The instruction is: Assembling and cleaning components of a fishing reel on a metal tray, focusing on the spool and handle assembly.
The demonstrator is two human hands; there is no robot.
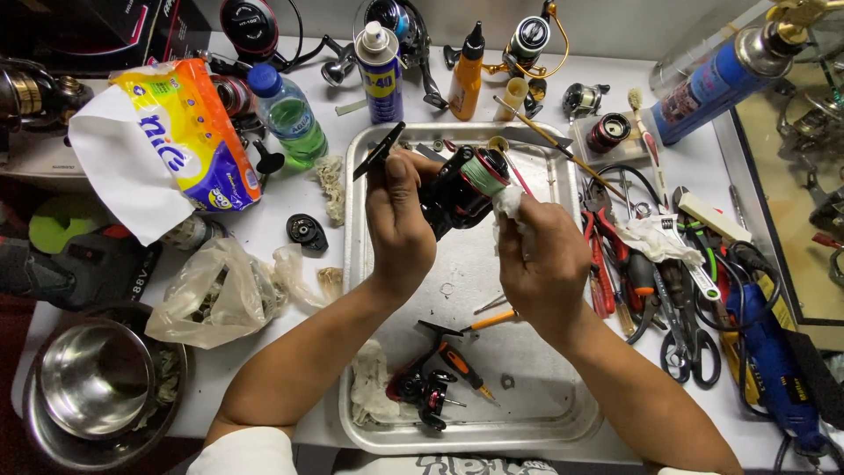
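My left hand point(400, 224) grips a black fishing reel point(457, 189) with green line on its spool, held over a metal tray point(545, 413). The reel's black handle point(380, 151) sticks out above my left thumb. My right hand point(545, 255) holds a white tissue point(508, 204) pressed against the reel's spool side. On the tray near its front lie black and red reel parts point(420, 387), an orange-handled screwdriver point(462, 365) and a crumpled white tissue point(369, 391).
Spray can point(380, 75), green water bottle point(288, 114), orange oil bottle point(466, 79) and other reels stand behind the tray. Pliers, scissors point(690, 352) and a blue rotary tool point(774, 361) lie right. Tissue pack point(189, 132), plastic bag point(215, 295) and steel bowls point(92, 378) sit left.
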